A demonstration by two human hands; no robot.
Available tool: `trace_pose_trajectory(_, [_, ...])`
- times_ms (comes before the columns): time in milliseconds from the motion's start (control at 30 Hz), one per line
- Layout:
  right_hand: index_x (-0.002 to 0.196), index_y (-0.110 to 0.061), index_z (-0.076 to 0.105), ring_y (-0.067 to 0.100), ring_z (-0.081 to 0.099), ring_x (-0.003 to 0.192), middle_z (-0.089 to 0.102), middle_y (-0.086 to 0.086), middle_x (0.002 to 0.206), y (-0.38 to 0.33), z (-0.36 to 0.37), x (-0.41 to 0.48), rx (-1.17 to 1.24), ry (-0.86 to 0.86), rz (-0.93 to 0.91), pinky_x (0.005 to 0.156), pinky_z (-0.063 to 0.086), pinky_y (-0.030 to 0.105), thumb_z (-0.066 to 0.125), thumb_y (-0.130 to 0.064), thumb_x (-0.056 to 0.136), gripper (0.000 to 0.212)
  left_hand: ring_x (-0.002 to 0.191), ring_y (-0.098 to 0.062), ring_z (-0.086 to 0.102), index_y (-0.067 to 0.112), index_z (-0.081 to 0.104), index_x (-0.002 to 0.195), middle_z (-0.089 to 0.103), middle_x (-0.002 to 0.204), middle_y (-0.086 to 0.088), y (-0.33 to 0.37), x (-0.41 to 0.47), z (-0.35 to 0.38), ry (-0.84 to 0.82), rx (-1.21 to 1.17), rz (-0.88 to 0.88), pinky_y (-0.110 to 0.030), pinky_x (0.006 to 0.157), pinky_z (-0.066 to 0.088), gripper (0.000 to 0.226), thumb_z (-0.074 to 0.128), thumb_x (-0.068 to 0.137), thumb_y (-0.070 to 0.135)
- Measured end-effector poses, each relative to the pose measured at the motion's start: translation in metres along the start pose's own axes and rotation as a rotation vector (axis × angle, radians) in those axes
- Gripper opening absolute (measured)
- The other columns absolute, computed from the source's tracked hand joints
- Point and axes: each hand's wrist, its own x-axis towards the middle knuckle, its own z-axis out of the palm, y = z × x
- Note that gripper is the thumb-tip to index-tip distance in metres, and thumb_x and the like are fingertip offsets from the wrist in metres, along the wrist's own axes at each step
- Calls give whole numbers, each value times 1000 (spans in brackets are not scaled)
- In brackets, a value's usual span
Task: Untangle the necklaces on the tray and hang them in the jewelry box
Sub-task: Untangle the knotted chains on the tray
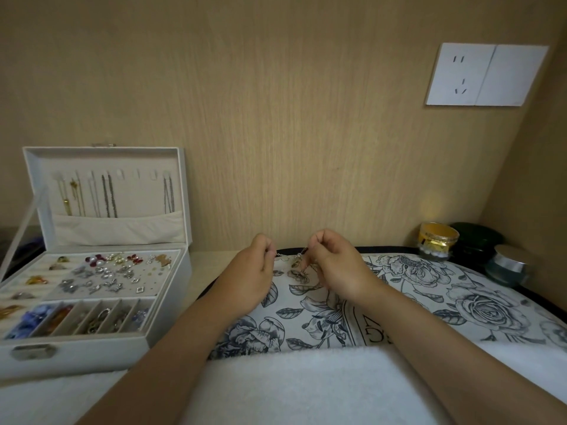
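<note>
We see both hands raised over the far edge of the floral tray, close together but not touching. The left hand has its fingers curled in, thumb and forefinger pinched on one end of a thin silver necklace. The right hand also has its fingers curled and pinches the other end, so the chain runs in a short, nearly level line between them, just above the tray. A small pendant or a knot of chain seems to hang below the right fingertips, though it blurs into the tray's printed flowers and we cannot tell which.

The jewelry box stands open on the counter, left of the tray, its lid upright against the wall. Several hung chains drop from hooks inside the lid into a fabric pocket. The lower tray of the box holds earrings, rings and beads in compartments.

A white towel covers the near part of the tray. At the far right sit a gold jar, a dark green container and a silver-lidded jar. A wall socket is above them.
</note>
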Motion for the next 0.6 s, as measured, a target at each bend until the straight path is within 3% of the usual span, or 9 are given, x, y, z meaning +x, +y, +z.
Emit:
trace_pose_trajectory(67, [91,-18,50,-1,53,50,72,3,76,0,0,-1,-158,9,-84,52,45,18,41,-22,106,19,61,-15,47,15,44,99,55,73,-6,-2,0,0,-7,59,-13,-33,57,41,16,32,107,23])
trace_pose_trajectory(167, [95,-22,46,3,54,50,70,4,71,5,0,-1,-321,34,-118,53,48,29,35,-24,107,17,60,-14,46,15,42,99,53,73,-3,-4,0,1,19,97,-112,-31,54,36,17,29,107,22])
trace_pose_trajectory(233, [99,-20,45,12,58,52,71,6,74,8,-1,1,-356,75,-97,49,48,32,33,-25,107,16,58,-14,47,14,43,102,54,73,-2,-6,2,0,102,97,-206,-31,52,37,16,29,107,20])
trace_pose_trajectory(300, [103,-15,44,10,59,55,71,6,79,11,-3,4,-379,129,-72,53,46,30,30,-24,108,17,59,-16,51,14,42,104,57,72,-3,-7,3,-5,149,157,-287,-34,53,40,13,29,105,17])
trace_pose_trajectory(367, [105,-12,44,10,60,58,71,8,84,13,-5,7,-378,186,-42,55,47,30,29,-23,108,20,60,-16,52,14,42,104,58,71,-2,-9,2,-10,134,321,-327,-33,49,38,11,31,103,13])
trace_pose_trajectory(467, [106,-11,46,25,67,74,69,11,85,16,-11,12,-406,242,5,65,55,41,30,-22,107,19,60,-15,48,10,44,105,54,71,-2,-14,0,-16,93,438,-385,-31,47,31,10,37,98,9])
trace_pose_trajectory(600, [106,-11,46,25,66,76,65,9,82,17,-20,12,-480,284,92,63,51,36,30,-20,106,19,56,-15,44,9,43,103,49,68,0,-22,4,-19,95,503,-427,-30,52,35,10,39,100,16])
